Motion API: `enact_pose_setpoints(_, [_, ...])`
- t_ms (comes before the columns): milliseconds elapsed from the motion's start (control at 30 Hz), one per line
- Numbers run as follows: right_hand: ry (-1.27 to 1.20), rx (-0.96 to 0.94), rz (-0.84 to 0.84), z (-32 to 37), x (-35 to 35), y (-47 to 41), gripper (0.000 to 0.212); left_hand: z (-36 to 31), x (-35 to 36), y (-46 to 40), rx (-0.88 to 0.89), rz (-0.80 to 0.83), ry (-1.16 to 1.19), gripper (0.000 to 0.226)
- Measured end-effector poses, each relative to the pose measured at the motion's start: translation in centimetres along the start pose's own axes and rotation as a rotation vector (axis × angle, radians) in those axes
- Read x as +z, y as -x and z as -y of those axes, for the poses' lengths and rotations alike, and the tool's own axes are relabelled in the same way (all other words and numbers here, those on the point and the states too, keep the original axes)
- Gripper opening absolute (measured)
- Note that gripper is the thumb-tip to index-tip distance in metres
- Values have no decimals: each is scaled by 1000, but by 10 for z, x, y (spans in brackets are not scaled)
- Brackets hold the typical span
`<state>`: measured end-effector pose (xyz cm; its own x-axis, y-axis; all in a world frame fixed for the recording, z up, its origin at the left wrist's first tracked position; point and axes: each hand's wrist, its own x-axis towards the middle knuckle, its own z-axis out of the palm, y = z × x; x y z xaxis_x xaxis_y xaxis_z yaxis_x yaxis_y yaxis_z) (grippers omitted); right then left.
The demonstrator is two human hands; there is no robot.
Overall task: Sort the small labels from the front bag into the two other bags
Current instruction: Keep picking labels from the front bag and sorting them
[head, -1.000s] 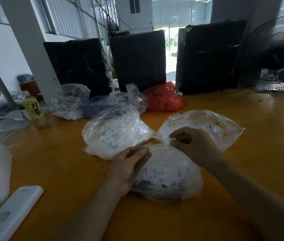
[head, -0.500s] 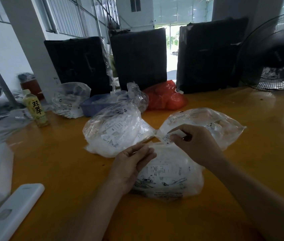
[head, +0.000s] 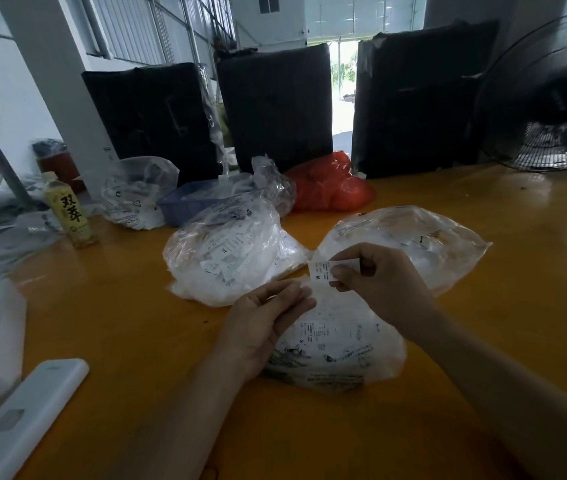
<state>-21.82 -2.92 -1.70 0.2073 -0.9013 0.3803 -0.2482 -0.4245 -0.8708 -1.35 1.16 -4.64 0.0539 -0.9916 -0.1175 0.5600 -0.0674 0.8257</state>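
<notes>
The front bag [head: 341, 348] is clear plastic with white labels inside and lies on the orange table close to me. My left hand [head: 268, 320] pinches its upper edge at the opening. Just above that opening, my right hand [head: 375, 282] pinches a small white label [head: 322, 270] printed with an "M". Behind stand the two other clear bags: the left bag [head: 230, 258], well filled with labels, and the right bag [head: 413, 240], flatter. The label hangs between the mouths of these two bags.
A green drink bottle [head: 69, 211], another clear bag [head: 136, 192], a blue basket [head: 188, 202] and a red bag [head: 330, 185] stand further back. Three black wrapped blocks [head: 275, 102] and a fan [head: 549, 98] line the rear. A white flat device [head: 22, 417] lies front left.
My right hand has lifted a label out of the front bag and turned it, so its printed "M" now faces me. My left hand stays at the bag's opening.
</notes>
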Motion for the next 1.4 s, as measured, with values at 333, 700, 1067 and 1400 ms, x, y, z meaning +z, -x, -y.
enact_pose_setpoints(333, [153,-28,25,1,3,3,5,0,2,2,2,-1,2,21])
enact_pose_setpoints(700, [227,-15,84,-1,4,4,7,2,6,7,128,-41,-234,20])
enact_pose_setpoints(1067, [65,55,19,0,9,6,8,0,11,13,139,-59,-230,30])
enact_pose_setpoints(1400, [271,-38,106,4,21,14,40,-1,14,15,156,-94,-278,23])
